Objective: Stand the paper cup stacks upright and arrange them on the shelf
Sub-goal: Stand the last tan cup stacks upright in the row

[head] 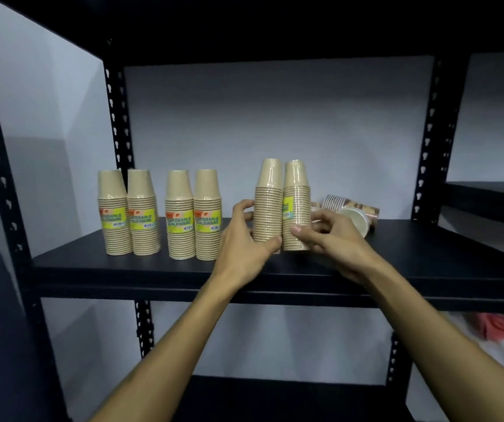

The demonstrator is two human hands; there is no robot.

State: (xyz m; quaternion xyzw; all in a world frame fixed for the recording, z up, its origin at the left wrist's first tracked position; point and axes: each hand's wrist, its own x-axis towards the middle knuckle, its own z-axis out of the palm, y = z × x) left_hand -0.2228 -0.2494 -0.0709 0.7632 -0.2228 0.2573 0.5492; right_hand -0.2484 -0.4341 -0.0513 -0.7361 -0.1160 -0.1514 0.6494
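**Both hands on the third twin pack of cups**

Upright on the black shelf [275,269], a shrink-wrapped twin pack of tan paper cups [282,208] stands between the two hands, its two nested columns side by side and rim-down. A sliver of yellow-green label [287,208] shows on the right column, turned mostly away toward the right fingers.

Both forearms reach up and forward from the lower edge of the view, converging on the pack. The left hand [244,239] wraps the left column: thumb [270,243] pressed across the lower front, fingers [244,205] curled around the far left side. The right hand [329,236] holds the right column, thumb [298,231] laid on its lower front and the other fingers bent behind and beside it, so the pack is clasped from both sides.

Left of the left fingers, well apart from the held pack, two more twin packs stand upright: the nearer one [193,214] and the outer one [128,213], each with labels facing forward.

Beyond the right fingers, just behind the knuckles, a patterned cup stack [351,205] lies on its side on the shelf, with a pale cup [355,220] tipped over in front of it, mouth toward the camera.

Below the right forearm, something red and white [500,330] sits blurred on a lower level.
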